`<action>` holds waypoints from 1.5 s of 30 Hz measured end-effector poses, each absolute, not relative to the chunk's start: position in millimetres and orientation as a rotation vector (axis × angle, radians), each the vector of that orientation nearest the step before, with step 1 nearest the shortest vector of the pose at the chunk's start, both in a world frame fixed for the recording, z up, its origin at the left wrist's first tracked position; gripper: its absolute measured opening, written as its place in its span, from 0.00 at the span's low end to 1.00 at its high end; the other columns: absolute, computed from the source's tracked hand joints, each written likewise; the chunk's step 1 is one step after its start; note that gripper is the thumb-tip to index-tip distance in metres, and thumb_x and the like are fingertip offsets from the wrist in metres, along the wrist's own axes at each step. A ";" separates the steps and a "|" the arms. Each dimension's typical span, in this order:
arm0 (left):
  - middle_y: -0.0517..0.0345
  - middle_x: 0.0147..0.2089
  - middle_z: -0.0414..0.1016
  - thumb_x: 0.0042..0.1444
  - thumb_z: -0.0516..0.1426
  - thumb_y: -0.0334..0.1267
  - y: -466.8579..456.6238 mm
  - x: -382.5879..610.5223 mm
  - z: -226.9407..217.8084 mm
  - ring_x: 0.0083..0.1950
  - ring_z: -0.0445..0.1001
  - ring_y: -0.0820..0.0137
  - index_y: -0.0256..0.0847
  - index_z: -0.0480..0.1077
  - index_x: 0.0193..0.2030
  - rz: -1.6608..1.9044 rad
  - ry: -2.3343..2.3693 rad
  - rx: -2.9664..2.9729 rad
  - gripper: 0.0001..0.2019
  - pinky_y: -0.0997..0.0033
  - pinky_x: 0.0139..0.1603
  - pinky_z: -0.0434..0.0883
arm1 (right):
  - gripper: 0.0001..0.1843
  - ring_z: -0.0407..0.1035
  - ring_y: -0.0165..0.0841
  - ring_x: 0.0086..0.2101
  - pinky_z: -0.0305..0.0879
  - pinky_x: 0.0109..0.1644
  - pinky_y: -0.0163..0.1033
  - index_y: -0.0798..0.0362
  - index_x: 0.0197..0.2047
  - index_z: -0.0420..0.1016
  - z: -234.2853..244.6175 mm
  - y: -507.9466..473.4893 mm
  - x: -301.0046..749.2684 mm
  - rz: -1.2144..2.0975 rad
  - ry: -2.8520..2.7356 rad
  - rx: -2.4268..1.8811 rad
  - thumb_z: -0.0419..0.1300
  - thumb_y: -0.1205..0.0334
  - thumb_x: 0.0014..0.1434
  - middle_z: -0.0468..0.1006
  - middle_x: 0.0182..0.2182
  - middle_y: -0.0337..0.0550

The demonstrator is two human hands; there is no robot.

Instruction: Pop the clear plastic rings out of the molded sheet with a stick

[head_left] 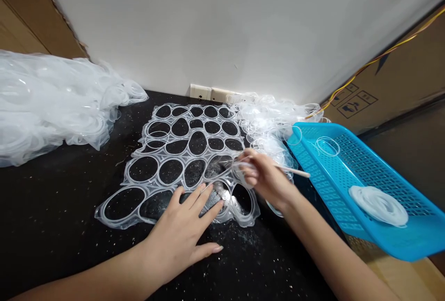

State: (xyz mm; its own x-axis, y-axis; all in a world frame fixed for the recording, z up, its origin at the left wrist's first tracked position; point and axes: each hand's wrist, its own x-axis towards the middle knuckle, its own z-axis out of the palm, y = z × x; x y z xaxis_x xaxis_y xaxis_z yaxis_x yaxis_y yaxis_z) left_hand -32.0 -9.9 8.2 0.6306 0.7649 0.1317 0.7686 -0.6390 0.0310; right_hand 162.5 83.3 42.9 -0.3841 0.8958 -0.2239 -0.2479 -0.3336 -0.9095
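Left hand (pixel 182 231) lies open on the clear plastic ring sheet (pixel 158 155); right hand (pixel 266 178) grips a wooden stick (pixel 295 170) beside a blue basket (pixel 323 130).

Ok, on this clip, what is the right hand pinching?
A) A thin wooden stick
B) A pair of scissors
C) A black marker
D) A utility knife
A. The right hand grips a thin wooden stick, whose pale end pokes out past the hand toward the blue plastic basket.
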 end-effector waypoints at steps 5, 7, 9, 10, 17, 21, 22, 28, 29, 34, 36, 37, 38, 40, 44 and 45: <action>0.44 0.59 0.63 0.56 0.44 0.59 -9.0 -33.4 9.7 0.58 0.63 0.55 0.45 0.62 0.57 -0.239 -1.309 -2.765 0.28 0.50 0.50 0.58 | 0.16 0.45 0.20 0.18 0.38 0.15 0.27 0.51 0.27 0.59 61.2 96.5 192.2 1.562 -0.934 -0.988 0.63 0.56 0.45 0.61 0.27 0.35; 0.45 0.58 0.65 0.57 0.44 0.59 -9.0 -32.6 10.7 0.58 0.63 0.55 0.45 0.63 0.56 -0.238 -1.310 -2.731 0.27 0.50 0.49 0.58 | 0.15 0.45 0.19 0.18 0.39 0.15 0.27 0.52 0.27 0.61 63.5 99.2 198.5 1.577 -0.901 -0.998 0.65 0.57 0.44 0.63 0.28 0.36; 0.45 0.57 0.66 0.58 0.44 0.58 -9.6 -31.7 10.8 0.57 0.64 0.55 0.45 0.64 0.56 -0.235 -1.295 -2.710 0.26 0.51 0.49 0.59 | 0.15 0.45 0.19 0.18 0.39 0.15 0.26 0.52 0.27 0.62 65.8 101.3 203.6 1.553 -0.877 -0.988 0.66 0.59 0.43 0.63 0.27 0.36; 0.45 0.56 0.67 0.58 0.44 0.57 -10.0 -31.4 10.2 0.57 0.64 0.56 0.45 0.64 0.56 -0.233 -1.285 -2.706 0.26 0.51 0.48 0.59 | 0.14 0.45 0.19 0.18 0.39 0.15 0.27 0.52 0.26 0.62 67.5 102.3 206.7 1.514 -0.867 -0.977 0.65 0.60 0.43 0.63 0.27 0.35; 0.49 0.52 0.71 0.61 0.44 0.51 -5.1 -35.0 10.1 0.50 0.69 0.60 0.42 0.69 0.49 -0.562 -1.360 -2.727 0.21 0.51 0.51 0.56 | 0.08 0.45 0.20 0.17 0.37 0.17 0.31 0.52 0.26 0.67 72.3 98.7 218.2 1.403 -1.125 -1.033 0.60 0.58 0.52 0.68 0.26 0.39; 0.52 0.47 0.71 0.60 0.50 0.38 3.8 -43.4 27.8 0.46 0.68 0.63 0.42 0.72 0.39 -0.908 -1.422 -2.764 0.10 0.56 0.48 0.60 | 0.12 0.46 0.19 0.16 0.38 0.17 0.31 0.54 0.25 0.64 63.5 84.0 198.1 1.729 -1.330 -1.013 0.58 0.57 0.54 0.74 0.25 0.42; 0.53 0.46 0.70 0.59 0.50 0.37 5.6 -45.0 31.7 0.48 0.66 0.63 0.42 0.72 0.38 -0.991 -1.465 -2.773 0.09 0.57 0.48 0.61 | 0.12 0.46 0.18 0.15 0.38 0.17 0.30 0.55 0.25 0.63 62.0 79.7 192.1 1.799 -1.344 -0.982 0.58 0.58 0.55 0.75 0.25 0.42; 0.56 0.49 0.67 0.56 0.53 0.43 11.6 -44.1 31.6 0.48 0.67 0.66 0.50 0.62 0.54 -1.497 -2.187 -3.088 0.17 0.64 0.46 0.68 | 0.11 0.46 0.18 0.15 0.37 0.17 0.28 0.56 0.27 0.62 56.6 59.5 168.2 2.173 -1.304 -0.804 0.56 0.59 0.57 0.75 0.23 0.41; 0.56 0.46 0.69 0.55 0.53 0.44 12.4 -43.1 29.7 0.46 0.68 0.66 0.50 0.62 0.54 -1.586 -2.279 -3.121 0.18 0.65 0.44 0.69 | 0.11 0.46 0.18 0.15 0.37 0.17 0.28 0.56 0.27 0.62 55.6 58.0 166.3 2.212 -1.292 -0.797 0.55 0.59 0.57 0.75 0.23 0.40; 0.57 0.50 0.63 0.53 0.56 0.45 14.3 -42.7 27.7 0.42 0.66 0.70 0.51 0.68 0.48 -1.578 -2.294 -3.064 0.15 0.69 0.39 0.67 | 0.11 0.46 0.18 0.15 0.37 0.17 0.28 0.57 0.27 0.63 52.2 55.6 162.2 2.245 -1.281 -0.802 0.56 0.59 0.58 0.74 0.23 0.40; 0.58 0.48 0.63 0.54 0.55 0.45 14.2 -43.3 29.6 0.40 0.64 0.71 0.51 0.70 0.45 -1.470 -2.272 -3.059 0.12 0.70 0.39 0.65 | 0.11 0.46 0.18 0.15 0.37 0.17 0.28 0.57 0.27 0.64 51.7 54.9 161.5 2.252 -1.279 -0.797 0.56 0.59 0.58 0.74 0.23 0.40; 0.59 0.45 0.63 0.54 0.55 0.45 14.0 -43.2 30.2 0.38 0.64 0.71 0.51 0.71 0.43 -1.431 -2.272 -3.076 0.11 0.70 0.39 0.64 | 0.11 0.46 0.18 0.15 0.37 0.17 0.29 0.57 0.27 0.64 51.3 54.4 161.1 2.263 -1.276 -0.789 0.56 0.59 0.58 0.74 0.23 0.40; 0.60 0.41 0.63 0.54 0.54 0.45 13.7 -42.9 30.4 0.37 0.63 0.71 0.50 0.72 0.41 -1.405 -2.279 -3.099 0.10 0.70 0.38 0.64 | 0.12 0.46 0.18 0.15 0.38 0.17 0.29 0.57 0.27 0.65 50.8 53.9 160.6 2.274 -1.275 -0.782 0.56 0.59 0.58 0.74 0.22 0.39; 0.62 0.35 0.62 0.54 0.54 0.46 12.8 -41.8 29.4 0.35 0.62 0.72 0.49 0.71 0.40 -1.396 -2.342 -3.117 0.09 0.71 0.37 0.63 | 0.12 0.46 0.18 0.15 0.38 0.17 0.29 0.57 0.27 0.65 49.4 53.2 159.3 2.295 -1.277 -0.770 0.56 0.58 0.58 0.73 0.22 0.39; 0.65 0.30 0.58 0.52 0.56 0.46 10.9 -40.0 25.8 0.32 0.61 0.72 0.51 0.65 0.48 -1.510 -2.537 -2.956 0.16 0.71 0.35 0.61 | 0.13 0.47 0.18 0.14 0.40 0.16 0.28 0.57 0.27 0.64 46.2 52.5 157.2 2.333 -1.252 -0.777 0.56 0.57 0.57 0.73 0.21 0.39; 0.65 0.30 0.57 0.52 0.56 0.46 10.7 -39.8 25.6 0.32 0.60 0.72 0.51 0.65 0.49 -1.502 -2.542 -2.943 0.17 0.72 0.35 0.61 | 0.13 0.47 0.18 0.14 0.40 0.16 0.28 0.57 0.27 0.64 45.6 52.3 156.9 2.343 -1.247 -0.784 0.57 0.57 0.57 0.73 0.21 0.39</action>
